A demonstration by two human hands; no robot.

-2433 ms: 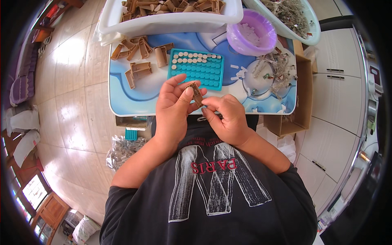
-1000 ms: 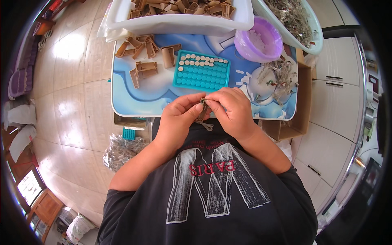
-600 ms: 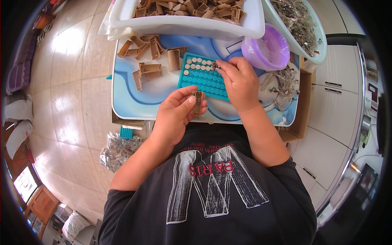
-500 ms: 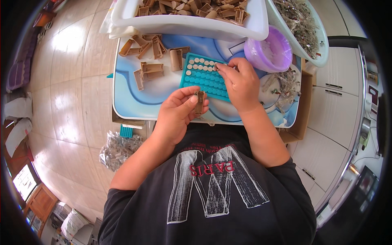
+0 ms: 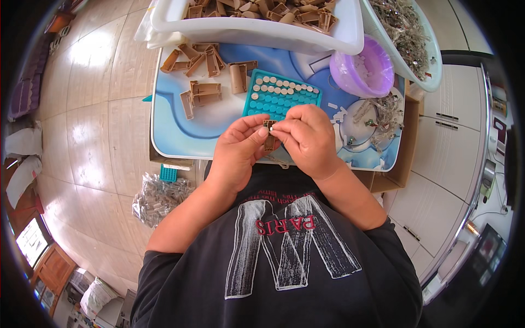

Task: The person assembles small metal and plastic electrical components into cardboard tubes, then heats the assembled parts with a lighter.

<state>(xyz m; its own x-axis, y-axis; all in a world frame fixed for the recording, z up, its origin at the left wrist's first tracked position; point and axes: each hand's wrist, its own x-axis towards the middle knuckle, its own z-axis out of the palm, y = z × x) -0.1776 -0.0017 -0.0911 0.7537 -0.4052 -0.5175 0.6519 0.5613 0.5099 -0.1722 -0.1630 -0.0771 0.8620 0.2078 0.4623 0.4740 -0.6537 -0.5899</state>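
your left hand (image 5: 238, 150) holds a small brown plastic clip (image 5: 269, 142) upright just above the near edge of the tabletop (image 5: 180, 136), fingers closed around its lower part. your right hand (image 5: 309, 139) is pinched narrow at the clip's top end, thumb and forefinger pressing a tiny piece there; it is too small to tell what it is. this looks like the fitting step, with the small piece being seated into the clip. just beyond your hands lies the teal tray (image 5: 281, 98), one row filled with pale round pieces. more brown clips (image 5: 202, 93) lie to the left, and a purple bowl (image 5: 361, 71) sits to the right. the next move calls for steady, square pressure so the piece doesn't slip.
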